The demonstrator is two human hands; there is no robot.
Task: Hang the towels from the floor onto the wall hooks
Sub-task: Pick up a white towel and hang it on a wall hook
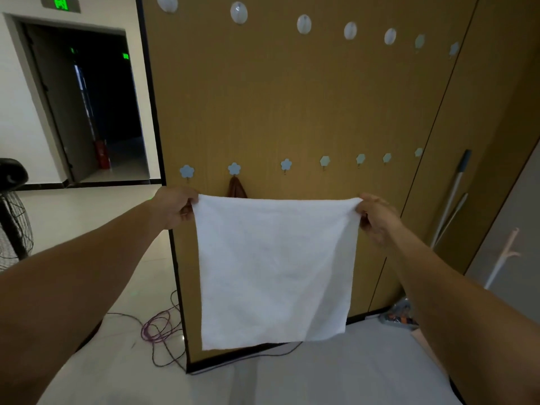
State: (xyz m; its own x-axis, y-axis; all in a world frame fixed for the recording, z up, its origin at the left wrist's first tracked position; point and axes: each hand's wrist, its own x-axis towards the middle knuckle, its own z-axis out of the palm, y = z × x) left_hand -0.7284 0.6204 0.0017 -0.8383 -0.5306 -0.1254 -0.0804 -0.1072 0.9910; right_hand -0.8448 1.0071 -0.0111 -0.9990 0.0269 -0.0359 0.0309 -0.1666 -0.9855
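Head view looks forward and down along two bare forearms stretched toward a brown wooden wall panel (292,97). The white towel (274,267) is held up between the hands, spread flat and facing the person. It is close to square. Its top edge runs level from left to right and the rest hangs straight down from that edge. The bottom edge is slightly tilted, with the lower left corner sitting lower than the lower right.

The left hand (175,207) pinches the top left corner, thumb and curled fingers closed on the cloth. The right hand (377,217) pinches the top right corner the same way, fingers bunched round a small fold of fabric.

The towel hangs in front of the panel, its top edge just below the lower row of blue flower-shaped hooks (286,164). A brown towel (236,188) hangs from the second of these hooks, its lower part hidden behind the white towel's top edge. A higher row of round pale hooks (239,12) runs near the top of the panel.

A purple cable (159,328) lies coiled on the pale floor (87,206) at the panel's left foot. A dark fan (13,211) stands at far left, before an open dark doorway (87,112). A mop handle (455,188) leans against the panel on the right.
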